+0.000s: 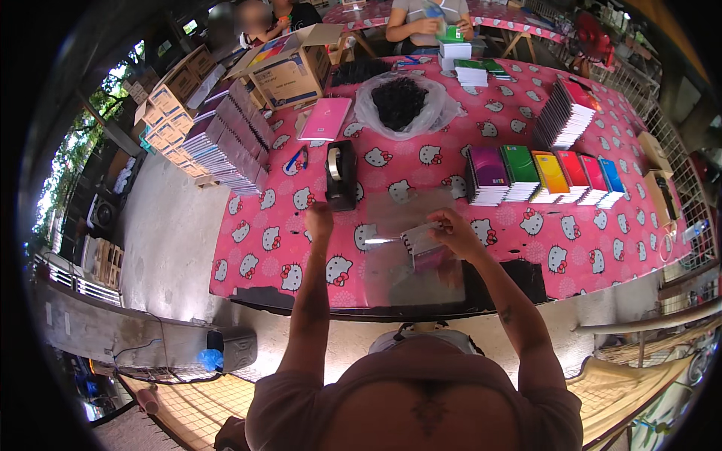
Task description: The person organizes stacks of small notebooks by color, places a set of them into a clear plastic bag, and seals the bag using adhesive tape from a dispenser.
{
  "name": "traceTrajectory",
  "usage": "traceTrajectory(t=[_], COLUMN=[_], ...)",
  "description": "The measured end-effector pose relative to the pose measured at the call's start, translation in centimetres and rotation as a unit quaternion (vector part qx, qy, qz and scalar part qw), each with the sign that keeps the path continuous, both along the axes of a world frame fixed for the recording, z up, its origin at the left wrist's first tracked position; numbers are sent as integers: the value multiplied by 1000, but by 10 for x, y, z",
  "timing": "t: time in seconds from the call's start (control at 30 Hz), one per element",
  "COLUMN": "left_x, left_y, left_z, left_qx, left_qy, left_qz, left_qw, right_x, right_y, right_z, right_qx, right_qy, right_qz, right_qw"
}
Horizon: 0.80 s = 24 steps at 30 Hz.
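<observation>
My left hand (pixel 320 220) is closed at the near left side of a black tape dispenser (pixel 342 180); whatever it may hold is hidden. Farther right, the bent fingers of my right hand (pixel 454 233) grip the upper right part of a small spiral notebook (pixel 423 242). The notebook's cover is pale and blurred, with its coil on the left. Under it lie clear plastic sheets (pixel 383 278), spread toward the table's near edge. A bright glint shows on the plastic between my hands.
Stacked colourful notebooks (pixel 519 174) stand on the right, a tall notebook pile (pixel 229 139) on the left. Behind are a pink notebook (pixel 325 119), blue pens (pixel 297 158), a bag of black material (pixel 398 104) and an opened carton (pixel 289 75). A person (pixel 429 22) works across the table.
</observation>
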<state>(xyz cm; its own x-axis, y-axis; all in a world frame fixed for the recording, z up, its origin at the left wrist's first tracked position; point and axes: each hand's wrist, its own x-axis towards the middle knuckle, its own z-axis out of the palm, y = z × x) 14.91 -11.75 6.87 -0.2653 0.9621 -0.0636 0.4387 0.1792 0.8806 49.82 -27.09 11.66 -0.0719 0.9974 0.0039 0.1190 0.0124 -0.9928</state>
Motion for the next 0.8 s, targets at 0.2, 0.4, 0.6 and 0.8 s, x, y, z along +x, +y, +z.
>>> traceTrajectory(t=[0.2,0.4,0.6,0.8], left_x=[61,178,114,92], left_y=[-24,-21,0,-109], left_z=[123,142,-38,9], left_qx=[137,-40,-171,2], left_qy=[246,276,-94,-285], left_qz=[-435,-714,-599,-308], left_qw=[855,642,776,908], right_x=[2,7,-19,-14], right_y=[0,1,-8,-57], right_z=[-17,-19,-9,-11], right_qx=[39,25,108,219], right_qy=[-21,43,17,-294], right_qz=[-12,-26,-39,-70], right_qw=[999,998,993,928])
